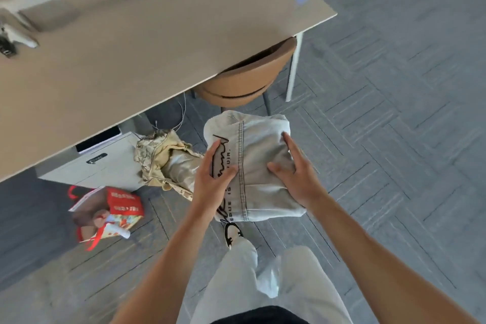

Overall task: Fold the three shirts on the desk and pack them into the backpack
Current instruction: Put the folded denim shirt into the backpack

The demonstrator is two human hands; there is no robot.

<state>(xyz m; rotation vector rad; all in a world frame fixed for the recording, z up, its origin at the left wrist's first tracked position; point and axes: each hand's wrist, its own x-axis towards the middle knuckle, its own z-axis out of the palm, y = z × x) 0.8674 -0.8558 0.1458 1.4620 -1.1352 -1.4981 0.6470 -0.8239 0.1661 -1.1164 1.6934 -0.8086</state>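
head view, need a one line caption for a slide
Both hands, left hand and right hand, hold a folded pale shirt above the floor, beside a camouflage backpack under the desk.

A folded shirt (259,166) sits between 2 hands, left hand (213,179) and right hand (297,173), above the floor (394,113); the backpack (163,160) lies left, below the desk (131,47), a bag (107,213) nearer.
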